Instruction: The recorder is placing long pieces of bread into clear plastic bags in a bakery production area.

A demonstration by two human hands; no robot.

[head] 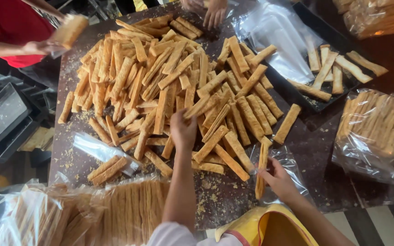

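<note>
A big heap of long golden pastry sticks covers the dark table. My left hand reaches into the near side of the heap, fingers closed around one stick among the pile. My right hand holds a clear plastic bag at the table's near edge, with a few sticks standing in it.
Filled clear bags of sticks lie at the near left and at the right. A dark tray with a few sticks and empty bags sits at the far right. Other people's hands work at the far edge and far left.
</note>
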